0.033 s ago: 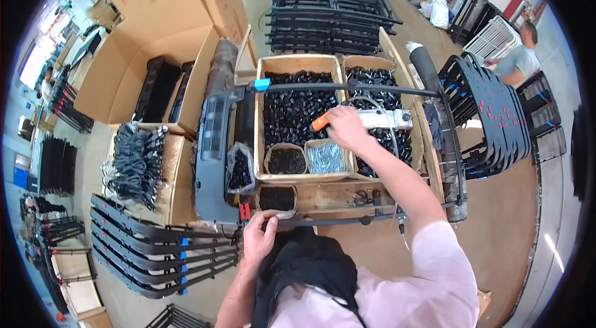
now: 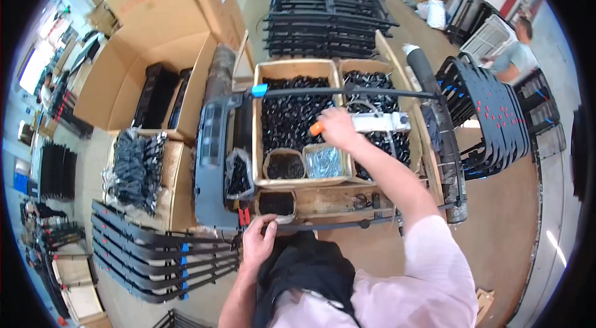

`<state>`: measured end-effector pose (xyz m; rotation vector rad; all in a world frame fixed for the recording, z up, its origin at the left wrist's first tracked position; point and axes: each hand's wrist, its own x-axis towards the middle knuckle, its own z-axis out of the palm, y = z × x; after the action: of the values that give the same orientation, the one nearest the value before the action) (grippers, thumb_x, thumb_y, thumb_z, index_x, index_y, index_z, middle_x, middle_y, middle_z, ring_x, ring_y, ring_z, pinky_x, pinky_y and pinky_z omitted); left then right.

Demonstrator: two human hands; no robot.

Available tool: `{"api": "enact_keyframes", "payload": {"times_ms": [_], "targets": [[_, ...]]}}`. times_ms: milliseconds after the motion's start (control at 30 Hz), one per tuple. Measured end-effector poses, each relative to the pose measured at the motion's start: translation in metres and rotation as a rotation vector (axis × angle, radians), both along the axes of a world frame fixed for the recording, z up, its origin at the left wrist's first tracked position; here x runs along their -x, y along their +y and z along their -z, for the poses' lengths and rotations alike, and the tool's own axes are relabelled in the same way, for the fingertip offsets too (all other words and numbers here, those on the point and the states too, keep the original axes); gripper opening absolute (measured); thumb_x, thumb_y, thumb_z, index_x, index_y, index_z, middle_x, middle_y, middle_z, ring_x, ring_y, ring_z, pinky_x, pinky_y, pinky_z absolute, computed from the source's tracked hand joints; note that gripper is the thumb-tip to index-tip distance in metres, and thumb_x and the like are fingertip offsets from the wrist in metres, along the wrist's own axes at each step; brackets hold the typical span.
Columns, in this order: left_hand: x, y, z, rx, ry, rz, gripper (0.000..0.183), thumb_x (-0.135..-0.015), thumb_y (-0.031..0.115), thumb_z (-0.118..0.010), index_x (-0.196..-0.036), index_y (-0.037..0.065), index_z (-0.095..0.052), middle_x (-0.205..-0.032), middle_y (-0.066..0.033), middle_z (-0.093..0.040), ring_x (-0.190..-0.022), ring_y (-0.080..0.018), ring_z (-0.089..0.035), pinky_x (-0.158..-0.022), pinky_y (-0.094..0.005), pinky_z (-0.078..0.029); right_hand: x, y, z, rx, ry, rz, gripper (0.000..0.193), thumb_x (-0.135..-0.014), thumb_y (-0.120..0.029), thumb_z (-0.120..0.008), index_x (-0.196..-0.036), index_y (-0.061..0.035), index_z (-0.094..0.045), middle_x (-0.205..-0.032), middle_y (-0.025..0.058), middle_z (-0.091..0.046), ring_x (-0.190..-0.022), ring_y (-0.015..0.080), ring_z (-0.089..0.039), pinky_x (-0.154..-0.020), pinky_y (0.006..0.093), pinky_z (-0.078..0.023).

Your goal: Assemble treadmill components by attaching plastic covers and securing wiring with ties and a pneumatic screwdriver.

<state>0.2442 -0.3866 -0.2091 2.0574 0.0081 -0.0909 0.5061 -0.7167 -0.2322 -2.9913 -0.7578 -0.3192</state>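
Note:
A black tube frame [image 2: 380, 91] with a dark plastic panel [image 2: 213, 163] at its left end lies across wooden boxes in front of me. My left hand [image 2: 257, 242] is closed at the near left corner of the frame, its thumb and fingers on the near bar next to a red clip [image 2: 244, 217]. Over the boxes, my right hand [image 2: 337, 128] is wrapped around a silver tool [image 2: 380, 121] with an orange end [image 2: 317, 128]. The tool's silver body reaches out to the right of the hand. Its exact kind cannot be made out.
Beneath the frame, a wooden box [image 2: 256, 123] holds many small black parts, with silver fasteners [image 2: 325, 162] in a small tub. A small box of dark pieces [image 2: 277, 203] sits near my left hand. Stacked frames, cable bundles [image 2: 135, 166] and a large carton [image 2: 102, 101] surround the bench. A person [image 2: 518, 58] stands at far right.
My right hand and the tool have shifted slightly left and toward me. The left hand stays at the same corner of the frame. The whole view has tilted a little.

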Motion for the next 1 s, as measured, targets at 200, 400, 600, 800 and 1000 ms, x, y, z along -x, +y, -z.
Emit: {"api": "enact_keyframes", "payload": {"times_ms": [200, 400, 600, 800, 1000], "targets": [[0.02, 0.019, 0.001, -0.015, 0.01, 0.134, 0.027, -0.093, 0.009, -0.068, -0.119, 0.003, -0.069, -0.11, -0.0157, -0.07, -0.099, -0.031, -0.07, -0.084, -0.0385, -0.056, -0.07, 0.037, 0.095, 0.628, 0.3, 0.321, 0.035, -0.101, -0.024, -0.058, -0.131, -0.0136, -0.071, -0.131, 0.0061, -0.073, -0.127, 0.0264, -0.064, -0.109, 0.0496, -0.039], [0.001, 0.017, -0.003, -0.068, -0.115, 0.358, 0.028, -0.09, 0.008, -0.071, -0.118, 0.005, -0.071, -0.116, -0.0161, -0.07, -0.109, -0.0347, -0.066, -0.093, -0.0403, -0.054, -0.048, 0.037, 0.028, 0.402, 0.642, 0.442, 0.033, -0.092, -0.029, -0.071, -0.12, -0.0138, -0.08, -0.122, 0.0051, -0.078, -0.108, 0.023, -0.075, -0.079, 0.0444, -0.057], [-0.011, 0.046, -0.001, -0.024, -0.065, 0.478, 0.024, -0.092, 0.006, -0.069, -0.116, 0.003, -0.072, -0.113, -0.0159, -0.07, -0.111, -0.0348, -0.067, -0.093, -0.0404, -0.054, 0.078, 0.002, -0.077, -0.004, 0.45, 0.472, 0.024, -0.094, -0.026, -0.065, -0.103, -0.0094, -0.08, -0.1, 0.0147, -0.079, -0.093, 0.0344, -0.076, -0.078, 0.0476, -0.06], [-0.028, 0.027, -0.016, 0.019, -0.216, 0.578, 0.015, -0.098, 0.011, -0.065, -0.106, 0.003, -0.075, -0.094, -0.0132, -0.074, -0.091, -0.029, -0.071, -0.083, -0.0377, -0.055, 0.323, 0.004, -0.15, -0.628, 0.291, 0.831, 0.064, -0.084, -0.047, -0.075, -0.132, -0.0088, -0.057, -0.102, 0.021, -0.072, -0.095, 0.0406, -0.072, -0.083, 0.0502, -0.056], [-0.049, 0.041, 0.043, -0.226, -0.301, 0.745, 0.027, -0.097, 0.026, -0.068, -0.115, 0.006, -0.073, -0.101, -0.0132, -0.075, -0.098, -0.0336, -0.07, -0.091, -0.045, -0.054, 0.494, 0.078, -0.105, -1.034, 0.671, 0.996, 0.079, -0.079, -0.066, -0.079, -0.129, -0.0055, -0.066, -0.105, 0.0172, -0.072, -0.1, 0.0337, -0.071, -0.088, 0.0444, -0.055]]}}
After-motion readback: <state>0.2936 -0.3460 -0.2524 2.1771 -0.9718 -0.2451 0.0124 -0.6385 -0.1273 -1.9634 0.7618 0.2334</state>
